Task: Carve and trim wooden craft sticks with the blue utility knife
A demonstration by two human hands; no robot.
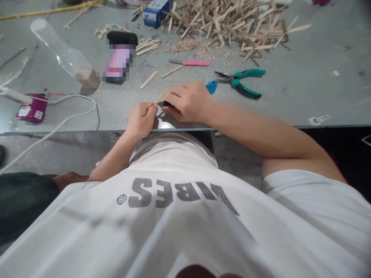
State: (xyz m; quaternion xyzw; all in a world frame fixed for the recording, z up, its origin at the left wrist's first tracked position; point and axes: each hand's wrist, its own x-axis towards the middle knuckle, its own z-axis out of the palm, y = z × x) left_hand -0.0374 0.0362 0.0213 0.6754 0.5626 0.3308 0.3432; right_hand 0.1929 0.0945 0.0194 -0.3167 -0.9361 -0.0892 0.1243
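Observation:
Near the table's front edge, my left hand [142,119] pinches a wooden craft stick [161,96], which points up and to the right. My right hand [189,101] is closed round a utility knife whose blue end [211,87] shows beyond the knuckles. The knife's blade tip meets or nearly meets the stick beside my left fingertips; whether it touches I cannot tell. Most of the knife's body is hidden by my fingers. Just beyond my hands lie two more craft sticks [148,79] and a pink-handled folding blade [196,63]. Green-handled pliers [232,79] lie open to the right.
A large heap of craft sticks [223,19] spreads at the back, with wood shavings [188,46] before it. A blue box [156,12], a phone [118,63], a plastic bottle [69,58] and a purple power block [31,109] with a white cable [72,112] stand leftward.

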